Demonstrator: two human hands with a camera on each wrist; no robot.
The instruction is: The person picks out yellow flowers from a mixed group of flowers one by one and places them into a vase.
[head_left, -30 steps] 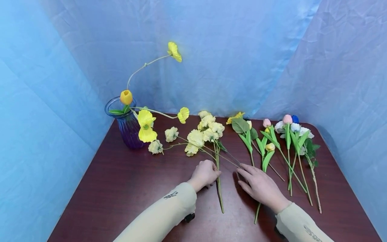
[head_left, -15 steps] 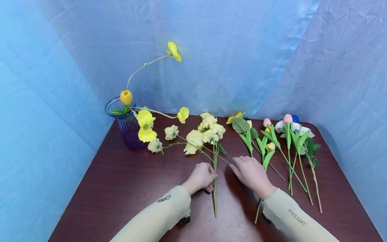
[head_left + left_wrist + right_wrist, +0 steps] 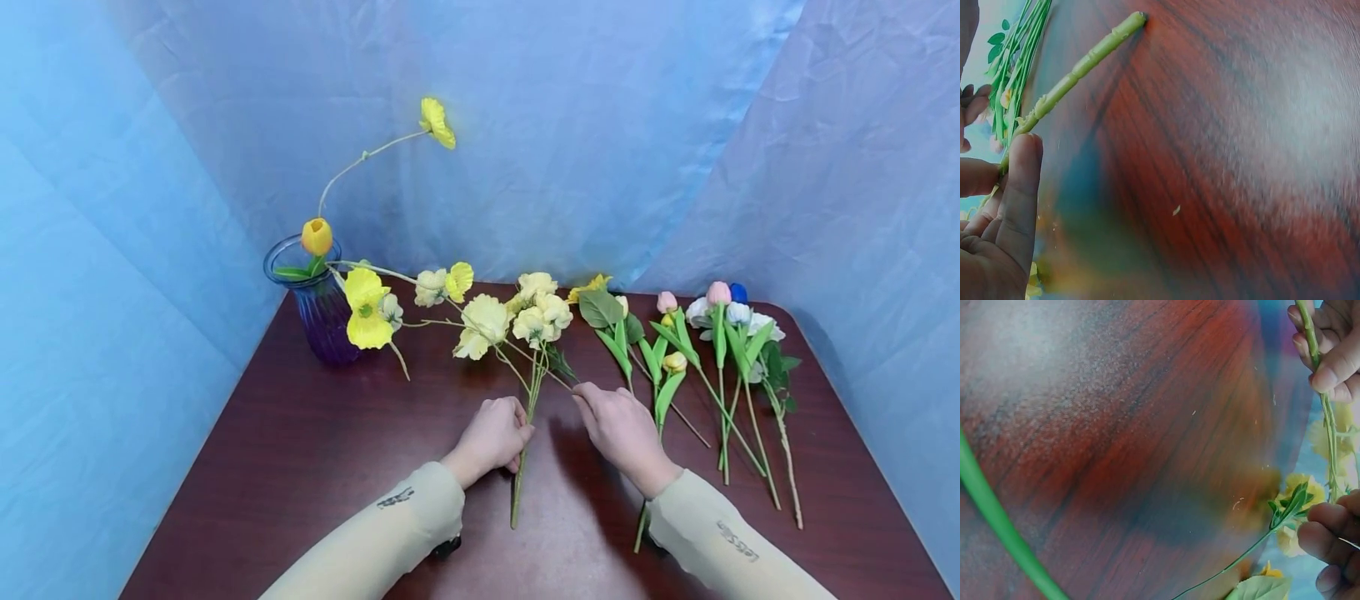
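Note:
My left hand (image 3: 491, 437) pinches the thick green stem (image 3: 1085, 65) of a pale yellow artificial flower spray (image 3: 483, 325). In the left wrist view the bare lower end of this stem juts past the thumb, over the tabletop. My right hand (image 3: 622, 433) is at the right of the spray, fingers curled at the end of a thin flower stem (image 3: 551, 377) that crosses behind the main stem. In the right wrist view, a thin stem with small green leaves (image 3: 1291, 506) passes close below my right fingertips. A blue-purple glass vase (image 3: 318, 317) holds an orange-yellow tulip (image 3: 317, 237) and yellow poppies (image 3: 367, 308).
On the right of the dark wooden table (image 3: 300, 467) lie several tulips (image 3: 718, 293), a yellow flower with broad leaves (image 3: 592, 287) and a white flower stem (image 3: 783, 442). One long stem (image 3: 641, 529) lies beneath my right forearm. Blue cloth (image 3: 562, 142) hangs behind and at both sides.
The pale yellow spray has risen and its side blossoms now overlap the poppies. Its lower stem end has swung left. My right hand has moved left and its fingers have closed in.

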